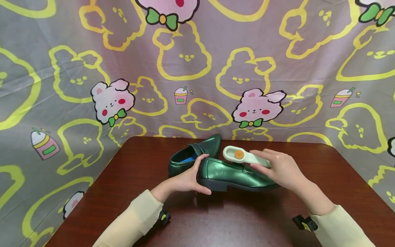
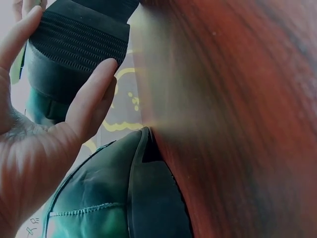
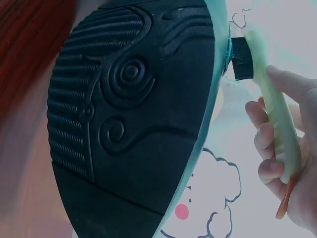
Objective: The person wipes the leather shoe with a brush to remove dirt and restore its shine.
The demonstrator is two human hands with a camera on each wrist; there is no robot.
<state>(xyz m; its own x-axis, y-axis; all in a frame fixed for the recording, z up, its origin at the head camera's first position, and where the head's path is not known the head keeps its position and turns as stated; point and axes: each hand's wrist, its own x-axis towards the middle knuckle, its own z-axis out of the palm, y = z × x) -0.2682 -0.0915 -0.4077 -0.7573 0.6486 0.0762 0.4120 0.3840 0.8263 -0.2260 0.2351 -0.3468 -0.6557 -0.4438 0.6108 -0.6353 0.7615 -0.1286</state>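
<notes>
My left hand [image 1: 186,178] grips the heel end of a green metallic shoe [image 1: 234,176], thumb and fingers around the heel. In the left wrist view the thumb lies against its black heel [image 2: 79,44]. The shoe is raised, and its patterned sole [image 3: 133,99] faces the right wrist camera. My right hand [image 1: 280,168] holds a pale green handled tool [image 1: 247,157] with an orange round part. The tool's dark head [image 3: 242,58] meets the shoe's upper side in the right wrist view.
A second green shoe [image 1: 182,156] with a blue insole stands behind the left hand on the dark red-brown table [image 1: 129,192]. A patterned cloth [image 1: 197,113] hangs behind the table.
</notes>
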